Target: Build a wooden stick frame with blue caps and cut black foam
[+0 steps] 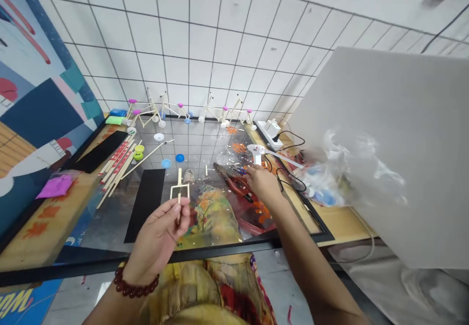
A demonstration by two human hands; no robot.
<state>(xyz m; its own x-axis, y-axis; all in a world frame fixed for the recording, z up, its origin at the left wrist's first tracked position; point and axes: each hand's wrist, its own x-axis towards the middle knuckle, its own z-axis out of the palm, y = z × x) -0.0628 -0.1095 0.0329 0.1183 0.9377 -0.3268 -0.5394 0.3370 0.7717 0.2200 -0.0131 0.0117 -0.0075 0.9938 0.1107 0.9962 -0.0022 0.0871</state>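
Observation:
A small frame of pale sticks (180, 185), with a square opening and a short handle, is pinched between the thumb and fingers of my left hand (163, 227). My right hand (263, 182) reaches over the right part of the glass tabletop, its fingers at the blue handles of a small tool (240, 170); whether they grip it is hard to tell. Pliers with red handles (238, 187) lie just left of that hand. The white glue gun (256, 153) stands just beyond it.
Stick models with pink and white discs (170, 106) stand along the back edge. Wrapped sticks (117, 161), black strips (145, 203) and a blue cap (179, 158) lie left and centre. A power strip (269, 134), cables and plastic bags (326, 183) are at right.

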